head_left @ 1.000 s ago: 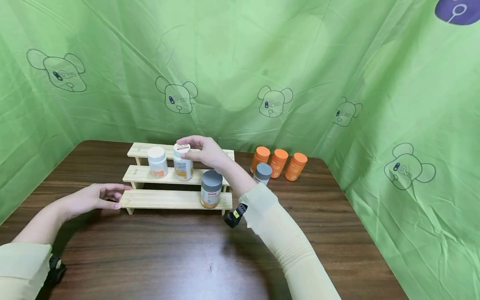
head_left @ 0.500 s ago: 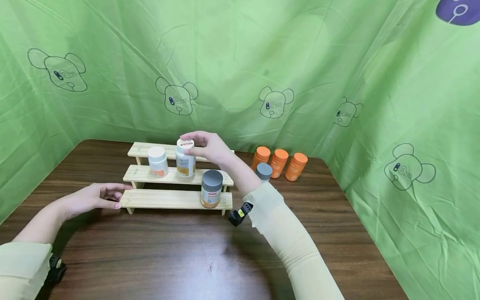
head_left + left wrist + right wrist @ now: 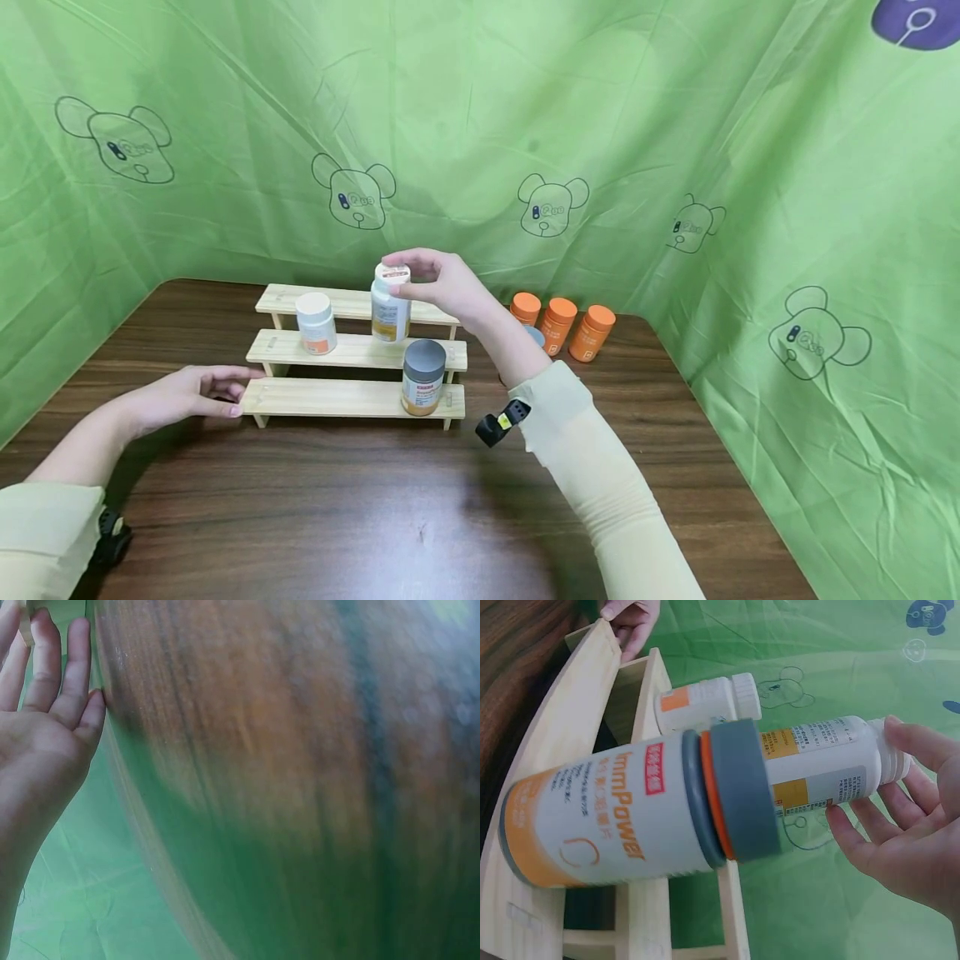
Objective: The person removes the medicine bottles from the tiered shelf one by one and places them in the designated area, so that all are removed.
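Above the middle step of the pale three-step wooden rack (image 3: 352, 352), I see my right hand (image 3: 442, 283) pinching the cap end of a tall white plastic bottle with an orange-and-white label (image 3: 390, 302). Fingers and thumb curl round its top, and the bottle hangs upright, its base lifted clear of the step. From the right wrist view the same bottle (image 3: 832, 769) lies across the frame with my fingertips (image 3: 900, 735) wrapped at its neck.

At nine o'clock from that bottle, a shorter white plastic bottle with a cream cap and orange label (image 3: 316, 322) stands on the middle step. At six o'clock, on the lowest step, stands a stout white-and-orange bottle with a grey screw cap (image 3: 423, 377); the wrist view shows it large and close (image 3: 637, 817).

My left hand (image 3: 187, 393) rests on the dark wood-grain table (image 3: 375, 508) at the rack's nine o'clock end, fingers relaxed and straight, tips touching the end of the lowest step; it holds nothing. The left wrist view shows only that palm (image 3: 41, 742) against blurred wood.

At three o'clock from the rack, three orange cylindrical bottles with orange caps (image 3: 558, 325) stand in a row on the table, and a grey-capped one (image 3: 534, 335) peeks out behind my right forearm. Green printed cloth (image 3: 675, 125) hangs behind everything.
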`<state>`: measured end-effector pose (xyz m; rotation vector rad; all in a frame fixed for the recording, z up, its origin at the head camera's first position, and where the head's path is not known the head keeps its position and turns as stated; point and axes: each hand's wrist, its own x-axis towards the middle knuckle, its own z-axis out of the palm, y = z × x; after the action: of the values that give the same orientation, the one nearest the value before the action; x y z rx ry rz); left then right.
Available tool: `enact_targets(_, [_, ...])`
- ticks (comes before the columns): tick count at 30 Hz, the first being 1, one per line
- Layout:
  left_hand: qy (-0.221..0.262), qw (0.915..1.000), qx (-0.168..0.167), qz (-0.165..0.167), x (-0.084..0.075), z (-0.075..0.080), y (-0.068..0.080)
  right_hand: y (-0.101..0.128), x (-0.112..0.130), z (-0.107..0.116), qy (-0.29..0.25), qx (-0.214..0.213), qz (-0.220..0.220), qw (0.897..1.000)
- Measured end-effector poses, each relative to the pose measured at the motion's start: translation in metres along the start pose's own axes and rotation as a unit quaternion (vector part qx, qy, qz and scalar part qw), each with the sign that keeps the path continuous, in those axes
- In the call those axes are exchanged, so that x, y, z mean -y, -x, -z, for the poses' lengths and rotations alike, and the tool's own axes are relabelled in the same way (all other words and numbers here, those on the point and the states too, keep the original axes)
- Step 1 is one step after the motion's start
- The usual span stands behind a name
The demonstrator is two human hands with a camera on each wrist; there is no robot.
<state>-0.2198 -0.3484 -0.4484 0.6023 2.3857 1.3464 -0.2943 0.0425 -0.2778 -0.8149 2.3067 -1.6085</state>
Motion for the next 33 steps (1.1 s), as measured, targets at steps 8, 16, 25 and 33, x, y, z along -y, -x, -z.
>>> enact_targets(8, [0.001,1.0,-0.001,0.001,0.001,-0.001,0.0,0.013,0.006,0.018,-0.015,-0.016,0.001,1.0])
enact_targets(16, [0.002,1.0,-0.004,0.004,0.001,-0.001,0.0,0.025,0.007,0.037,-0.021,-0.026,0.01,0.999])
enact_targets(25, [-0.003,0.9998,-0.007,0.02,-0.002,-0.001,0.001,0.038,0.006,0.055,-0.016,-0.043,-0.004,0.999])
enact_targets(33, [-0.017,0.9993,-0.013,0.032,-0.001,0.0,0.001,0.053,0.006,0.071,-0.016,-0.046,-0.014,0.999])
